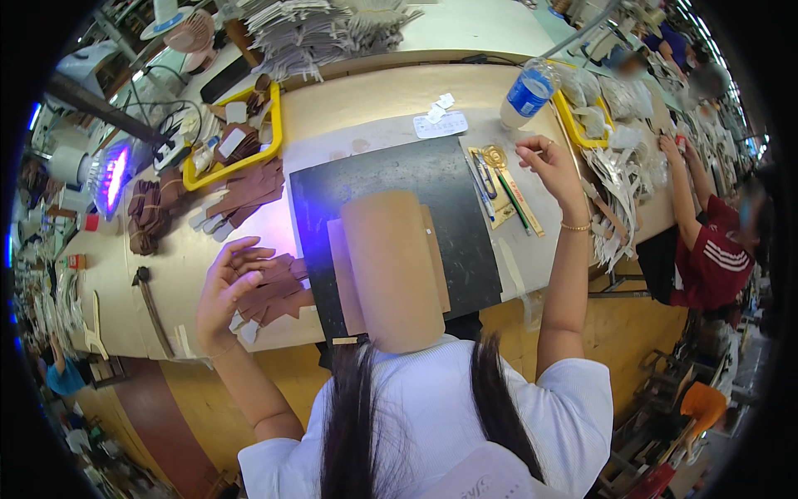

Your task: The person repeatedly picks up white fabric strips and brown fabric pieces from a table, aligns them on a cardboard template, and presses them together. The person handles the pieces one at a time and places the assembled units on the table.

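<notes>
Brown pieces (284, 293) lie on the bench (341, 100) beside my left grip (226, 287), released; right grip (549, 166) curled near blue-labelled bottle (530, 93), can't tell if holding. White card (440, 125): writing too small.

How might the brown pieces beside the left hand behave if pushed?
The brown pieces look thin and flat, so they'd probably bend easily. Loosely overlapped, they may slide apart. Their flat shape makes rolling unlikely.

A workshop is indicated by the long counter (357, 91), on which brown cut pieces (283, 293), a hammer (150, 301) and stacked white pieces (299, 37) are laid, with a co-worker (713, 254) seen alongside.
</notes>
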Demonstrator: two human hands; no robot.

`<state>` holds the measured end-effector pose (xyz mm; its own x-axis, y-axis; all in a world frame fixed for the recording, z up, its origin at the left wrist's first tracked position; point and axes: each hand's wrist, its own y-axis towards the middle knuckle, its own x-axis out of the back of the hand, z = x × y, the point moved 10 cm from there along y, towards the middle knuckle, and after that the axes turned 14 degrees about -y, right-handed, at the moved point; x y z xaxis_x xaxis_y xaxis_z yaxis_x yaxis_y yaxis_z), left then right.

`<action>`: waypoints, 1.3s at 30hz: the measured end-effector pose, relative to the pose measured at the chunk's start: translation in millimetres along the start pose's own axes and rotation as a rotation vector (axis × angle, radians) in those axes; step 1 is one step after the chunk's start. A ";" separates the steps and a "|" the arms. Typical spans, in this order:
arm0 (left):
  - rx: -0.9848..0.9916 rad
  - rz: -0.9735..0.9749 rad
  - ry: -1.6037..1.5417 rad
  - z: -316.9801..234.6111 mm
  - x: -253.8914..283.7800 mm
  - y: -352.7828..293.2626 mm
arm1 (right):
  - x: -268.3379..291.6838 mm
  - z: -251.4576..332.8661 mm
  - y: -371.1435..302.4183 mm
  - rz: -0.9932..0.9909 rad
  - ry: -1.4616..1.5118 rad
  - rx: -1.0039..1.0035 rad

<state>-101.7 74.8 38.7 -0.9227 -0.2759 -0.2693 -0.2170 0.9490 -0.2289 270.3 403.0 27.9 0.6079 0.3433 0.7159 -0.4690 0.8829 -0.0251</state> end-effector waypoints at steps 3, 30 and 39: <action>-0.051 -0.150 -0.030 4.8 24.5 -4.6 | -21.9 -9.1 4.7 0.002 -0.088 0.015; -0.679 0.361 0.974 -27.1 -255.0 45.2 | -114.3 180.2 176.1 -0.302 -0.460 0.424; -0.655 0.410 1.113 -16.0 -257.9 41.0 | -100.6 190.3 231.2 -0.581 -0.529 0.112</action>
<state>122.2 187.3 113.8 -0.6555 0.0147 0.7550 0.3111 0.9163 0.2523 -21.2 511.5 82.8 0.4035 -0.3849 0.8301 -0.2492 0.8267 0.5045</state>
